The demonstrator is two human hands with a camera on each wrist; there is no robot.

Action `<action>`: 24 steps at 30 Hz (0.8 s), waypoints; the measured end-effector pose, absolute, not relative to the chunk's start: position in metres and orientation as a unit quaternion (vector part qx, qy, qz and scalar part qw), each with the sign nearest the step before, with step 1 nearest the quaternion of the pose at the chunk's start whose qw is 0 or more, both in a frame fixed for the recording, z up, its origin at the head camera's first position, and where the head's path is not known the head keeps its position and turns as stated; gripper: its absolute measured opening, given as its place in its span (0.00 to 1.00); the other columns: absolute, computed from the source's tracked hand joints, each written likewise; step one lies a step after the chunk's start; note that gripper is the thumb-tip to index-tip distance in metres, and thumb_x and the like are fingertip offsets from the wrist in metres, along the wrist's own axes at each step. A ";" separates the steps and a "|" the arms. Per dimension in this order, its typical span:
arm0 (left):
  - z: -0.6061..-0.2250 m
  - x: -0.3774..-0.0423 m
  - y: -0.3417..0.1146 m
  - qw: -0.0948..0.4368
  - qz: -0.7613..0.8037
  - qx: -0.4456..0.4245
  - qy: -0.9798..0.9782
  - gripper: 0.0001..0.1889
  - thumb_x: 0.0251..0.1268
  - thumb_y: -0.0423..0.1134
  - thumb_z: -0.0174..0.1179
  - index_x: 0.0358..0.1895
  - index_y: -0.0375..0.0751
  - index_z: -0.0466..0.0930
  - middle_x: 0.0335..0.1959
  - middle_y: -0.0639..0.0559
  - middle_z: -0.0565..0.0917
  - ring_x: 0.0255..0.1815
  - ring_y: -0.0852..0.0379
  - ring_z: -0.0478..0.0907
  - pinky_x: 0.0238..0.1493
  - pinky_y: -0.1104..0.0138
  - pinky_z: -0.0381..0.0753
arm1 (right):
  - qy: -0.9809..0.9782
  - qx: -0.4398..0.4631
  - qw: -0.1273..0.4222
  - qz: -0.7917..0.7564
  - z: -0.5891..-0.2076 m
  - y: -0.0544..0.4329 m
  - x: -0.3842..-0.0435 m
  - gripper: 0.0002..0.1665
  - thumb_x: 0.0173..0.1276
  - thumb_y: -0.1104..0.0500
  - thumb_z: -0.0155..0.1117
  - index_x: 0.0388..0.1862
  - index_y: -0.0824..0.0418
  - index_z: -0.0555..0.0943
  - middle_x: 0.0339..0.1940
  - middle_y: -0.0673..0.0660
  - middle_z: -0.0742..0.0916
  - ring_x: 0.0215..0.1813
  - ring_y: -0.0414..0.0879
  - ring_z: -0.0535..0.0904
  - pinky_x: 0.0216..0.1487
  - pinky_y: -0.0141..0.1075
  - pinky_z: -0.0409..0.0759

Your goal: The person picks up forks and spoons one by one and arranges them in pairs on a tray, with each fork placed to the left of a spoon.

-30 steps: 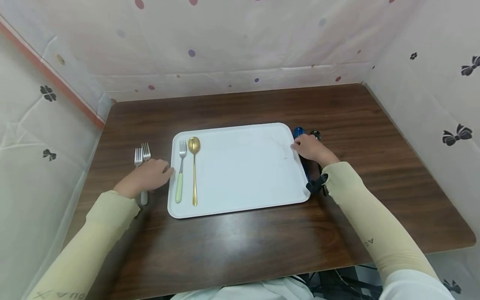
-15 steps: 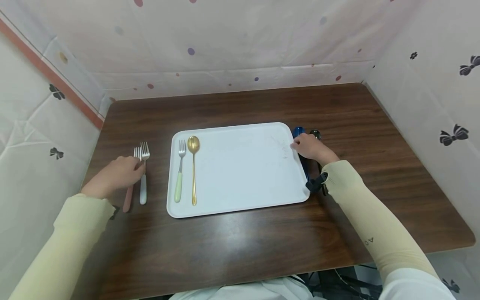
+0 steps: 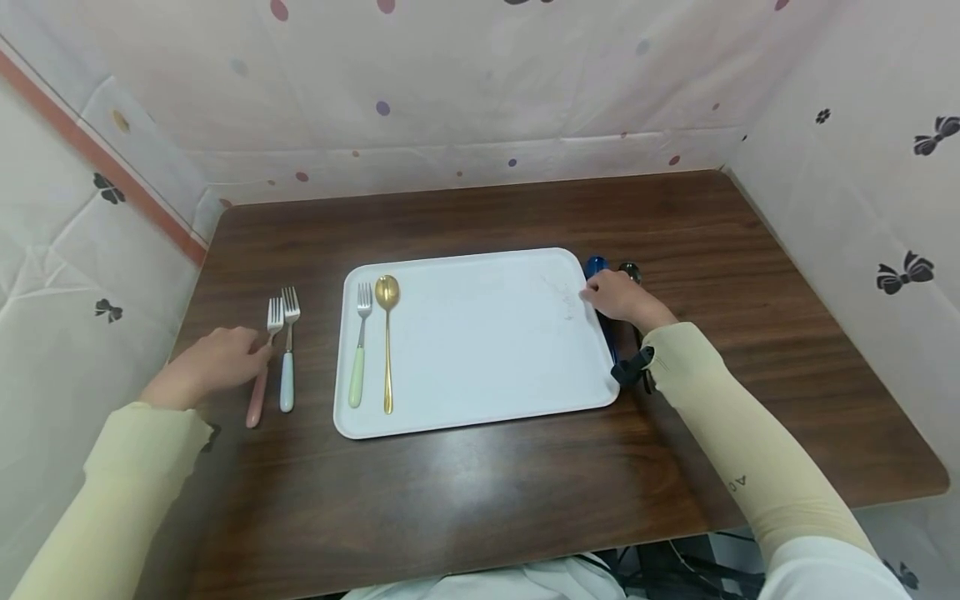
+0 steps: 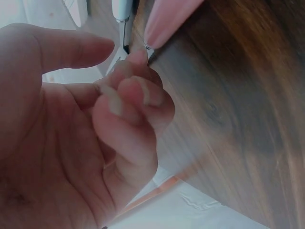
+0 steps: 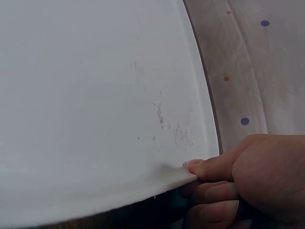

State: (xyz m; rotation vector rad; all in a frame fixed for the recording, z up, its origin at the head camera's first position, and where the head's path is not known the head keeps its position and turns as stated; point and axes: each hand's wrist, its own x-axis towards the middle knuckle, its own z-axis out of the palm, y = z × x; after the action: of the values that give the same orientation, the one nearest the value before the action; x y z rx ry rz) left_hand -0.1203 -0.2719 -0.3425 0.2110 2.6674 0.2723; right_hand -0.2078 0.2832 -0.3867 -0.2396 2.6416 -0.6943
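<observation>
A white tray [image 3: 487, 342] lies on the brown table, with a green-handled fork [image 3: 357, 375] and a gold spoon [image 3: 387, 350] side by side at its left. My right hand [image 3: 622, 297] pinches the tray's right rim, thumb on top and fingers beneath, as the right wrist view confirms. Left of the tray lie a fork with a pale blue handle [image 3: 287, 385] and a fork with a pink handle [image 3: 257, 402]. My left hand [image 3: 213, 367] is over the pink one, fingers loosely bent, thumb [image 4: 78, 50] apart from them. Whether its fingertips touch that fork, I cannot tell.
Beside the tray's right rim, partly under my right hand, are a blue-ended item [image 3: 596, 265] and a dark round-ended item [image 3: 630, 271]. Patterned white sheets [image 3: 450, 100] enclose the table [image 3: 465, 492] at the back and both sides.
My left hand has moved away from the tray's left rim, leftward to the two loose forks, then slightly lower and further left. The right hand keeps its hold on the tray.
</observation>
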 end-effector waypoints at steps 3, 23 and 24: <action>-0.346 -0.121 -0.275 0.216 0.094 0.083 0.968 0.16 0.77 0.42 0.46 0.29 0.40 0.76 0.27 0.46 0.75 0.29 0.48 0.72 0.33 0.52 0.72 | 0.945 -0.083 0.198 -0.246 -0.388 0.282 -0.208 0.20 0.81 0.58 0.49 0.27 0.64 0.75 0.19 0.55 0.70 0.23 0.47 0.66 0.31 0.39 0.65; -0.374 -0.125 -0.282 0.251 0.103 0.081 0.959 0.20 0.76 0.43 0.47 0.25 0.39 0.77 0.23 0.49 0.73 0.24 0.52 0.69 0.25 0.60 0.67 | 0.950 -0.087 0.188 -0.236 -0.395 0.276 -0.213 0.21 0.81 0.58 0.48 0.24 0.62 0.71 0.19 0.54 0.70 0.24 0.46 0.64 0.31 0.39 0.64; -0.375 -0.126 -0.282 0.249 0.104 0.081 0.959 0.19 0.76 0.43 0.47 0.25 0.38 0.77 0.23 0.49 0.73 0.24 0.52 0.69 0.25 0.60 0.67 | 0.950 -0.086 0.188 -0.235 -0.395 0.276 -0.213 0.20 0.81 0.58 0.48 0.25 0.61 0.72 0.19 0.54 0.70 0.24 0.46 0.64 0.31 0.39 0.64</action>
State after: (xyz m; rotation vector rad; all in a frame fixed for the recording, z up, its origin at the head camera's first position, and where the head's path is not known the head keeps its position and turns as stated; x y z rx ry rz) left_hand -0.1257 -0.2824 -0.3751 0.2217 2.6132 0.2830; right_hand -0.2130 0.2755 -0.3955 -0.2426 2.6717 -0.6615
